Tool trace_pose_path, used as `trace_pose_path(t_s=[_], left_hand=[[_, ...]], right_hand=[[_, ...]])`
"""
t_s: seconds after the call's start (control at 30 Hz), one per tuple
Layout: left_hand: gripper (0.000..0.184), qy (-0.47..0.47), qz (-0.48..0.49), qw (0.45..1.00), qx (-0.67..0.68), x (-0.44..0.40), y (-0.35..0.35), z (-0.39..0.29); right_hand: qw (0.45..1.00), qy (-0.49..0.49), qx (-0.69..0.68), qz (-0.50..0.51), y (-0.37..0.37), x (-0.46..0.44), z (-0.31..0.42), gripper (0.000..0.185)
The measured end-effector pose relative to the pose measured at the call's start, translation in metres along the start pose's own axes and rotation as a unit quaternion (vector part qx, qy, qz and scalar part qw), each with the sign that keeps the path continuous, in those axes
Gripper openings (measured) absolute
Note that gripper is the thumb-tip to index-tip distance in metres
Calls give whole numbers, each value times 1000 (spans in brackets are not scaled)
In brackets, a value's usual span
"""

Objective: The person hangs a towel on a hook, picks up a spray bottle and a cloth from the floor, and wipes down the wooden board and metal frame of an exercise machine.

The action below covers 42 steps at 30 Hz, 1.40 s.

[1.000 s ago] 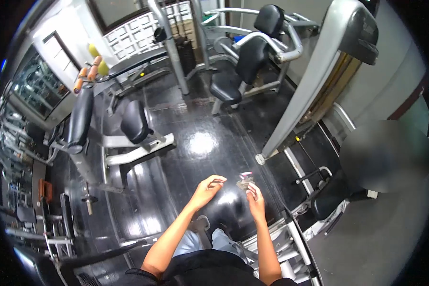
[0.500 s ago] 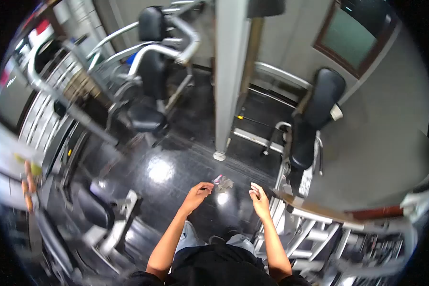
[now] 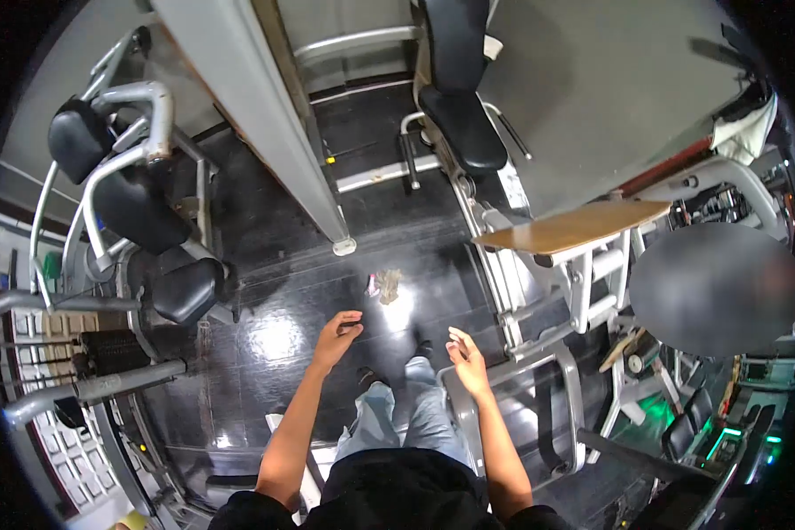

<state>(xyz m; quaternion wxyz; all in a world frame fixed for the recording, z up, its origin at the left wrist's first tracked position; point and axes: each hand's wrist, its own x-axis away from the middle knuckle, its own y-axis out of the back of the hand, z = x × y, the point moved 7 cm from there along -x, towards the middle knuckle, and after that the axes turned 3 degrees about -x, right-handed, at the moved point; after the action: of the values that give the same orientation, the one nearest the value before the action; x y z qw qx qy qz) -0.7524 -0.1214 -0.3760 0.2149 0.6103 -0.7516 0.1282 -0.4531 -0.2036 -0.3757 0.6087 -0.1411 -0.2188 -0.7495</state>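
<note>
My left hand (image 3: 336, 341) hovers in front of me with fingers loosely bent and nothing visible in it. Level with it on the other side, my right hand (image 3: 466, 358) is likewise open and bare, fingers slightly apart. Beyond both hands, a crumpled greyish-brown cloth (image 3: 388, 287) lies on the dark floor, with a small pink item (image 3: 373, 284) against its left side; its kind I cannot make out. Neither hand touches anything. My legs in light jeans (image 3: 371, 415) show below.
A grey upright post (image 3: 265, 124) meets the floor ahead. Black-padded gym machines stand left, around a seat (image 3: 188, 291), and ahead, around another seat (image 3: 464, 132). At right are a wooden board (image 3: 574, 228) on a metal frame and a low grey rail (image 3: 576, 406).
My view has swung to the right, so the machines and post appear further left. The cloth sits further ahead of my hands. Both hands stay raised, apart and free of objects.
</note>
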Motion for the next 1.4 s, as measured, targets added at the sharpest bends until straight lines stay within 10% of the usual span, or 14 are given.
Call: trace_pose_path(t_s=[0.53, 0.77, 0.87, 1.03, 1.4], left_hand=[[73, 111, -10, 991, -69, -102, -14, 209], [91, -48, -52, 981, -183, -214, -25, 367], [90, 28, -25, 975, -217, -254, -32, 396], [84, -117, -81, 964, -222, -317, -34, 404], [39, -96, -11, 975, -199, -348, -32, 420]], right_hand=[[999, -23, -2, 48, -102, -124, -188, 40], [994, -47, 91, 35, -133, -246, -315, 42], [993, -43, 109, 20, -165, -301, -348, 44], [971, 87, 218, -52, -214, -382, -383, 61], [940, -81, 330, 27, -234, -400, -423, 62]])
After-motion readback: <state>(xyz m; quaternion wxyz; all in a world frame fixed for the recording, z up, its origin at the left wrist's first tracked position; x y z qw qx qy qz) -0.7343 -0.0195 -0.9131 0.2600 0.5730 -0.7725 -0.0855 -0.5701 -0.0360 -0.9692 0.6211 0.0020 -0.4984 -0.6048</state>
